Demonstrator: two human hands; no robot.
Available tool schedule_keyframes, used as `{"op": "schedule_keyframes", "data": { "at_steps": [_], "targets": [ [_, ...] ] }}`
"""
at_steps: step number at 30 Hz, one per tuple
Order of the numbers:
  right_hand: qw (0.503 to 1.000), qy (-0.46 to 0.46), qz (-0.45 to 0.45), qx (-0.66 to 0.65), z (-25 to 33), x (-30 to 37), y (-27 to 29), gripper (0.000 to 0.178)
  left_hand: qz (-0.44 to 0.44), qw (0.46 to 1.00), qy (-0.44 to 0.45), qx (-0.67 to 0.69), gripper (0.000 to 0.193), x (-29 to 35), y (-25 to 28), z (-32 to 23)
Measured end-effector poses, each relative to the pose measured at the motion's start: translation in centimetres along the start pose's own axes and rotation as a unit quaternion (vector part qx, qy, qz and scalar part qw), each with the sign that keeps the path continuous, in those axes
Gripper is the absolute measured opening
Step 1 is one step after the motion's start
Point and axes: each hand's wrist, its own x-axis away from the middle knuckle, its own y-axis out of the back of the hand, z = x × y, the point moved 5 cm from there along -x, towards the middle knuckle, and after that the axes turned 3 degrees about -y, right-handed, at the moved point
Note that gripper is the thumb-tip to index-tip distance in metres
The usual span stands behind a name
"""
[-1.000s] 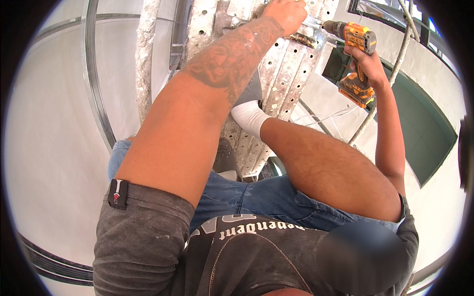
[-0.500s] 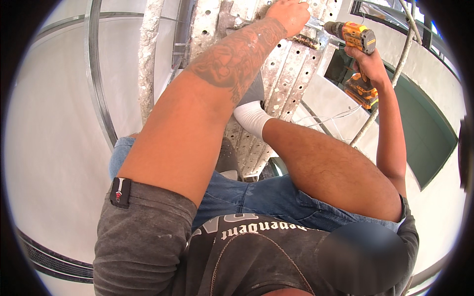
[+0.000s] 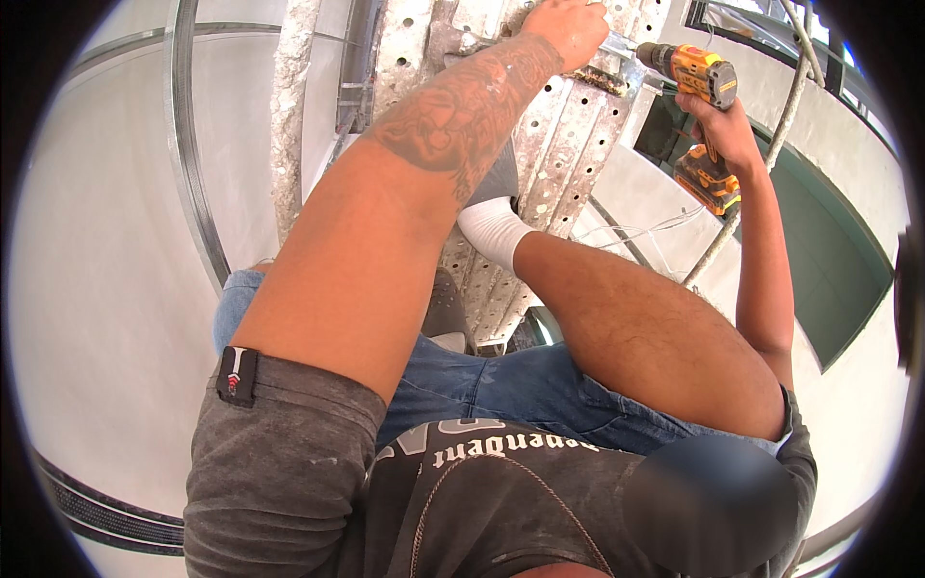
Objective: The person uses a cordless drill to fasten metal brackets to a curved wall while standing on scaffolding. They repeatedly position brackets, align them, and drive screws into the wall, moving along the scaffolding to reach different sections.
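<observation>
In my right hand is a yellow and black cordless drill, gripped by its handle, with its chuck facing my left hand. My left hand, on the tattooed arm, reaches to the top of the view with its fingers closed. A shiny metal piece shows between those fingers and the drill's chuck; whether it belongs to the drill or sits in my left hand is unclear. Beneath the left hand, a worn dark-edged bar lies across the perforated metal scaffold plank.
My leg with a white sock is bent over the plank. A plaster-spattered pole stands at left, beside a metal stud along the pale wall. Scaffold tubing and loose white wires are at right.
The drill and my right hand have shifted slightly to the right. My left hand has barely moved, its fingers still closed.
</observation>
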Motion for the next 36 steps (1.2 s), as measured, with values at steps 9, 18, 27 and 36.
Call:
{"op": "schedule_keyframes", "data": {
  "at_steps": [9,18,27,36],
  "targets": [
    [1.0,-0.024,-0.005,-0.019,0.3,1.0,0.8,0.041,0.009,1.0,0.005,0.003,0.019,-0.1,-0.3,0.0],
    [0.999,-0.019,0.003,-0.036,-0.5,0.7,0.1,0.04,0.006,1.0,0.008,-0.01,0.018,0.0,-0.1,0.0],
    [0.999,-0.021,0.007,-0.026,-0.5,0.0,0.3,0.041,0.003,1.0,-0.002,-0.018,0.017,0.1,0.3,-0.2],
    [0.999,-0.018,0.004,-0.031,-0.9,0.1,0.2,0.042,-0.004,1.0,-0.005,-0.004,0.017,0.1,0.1,-0.1]
  ]
}}
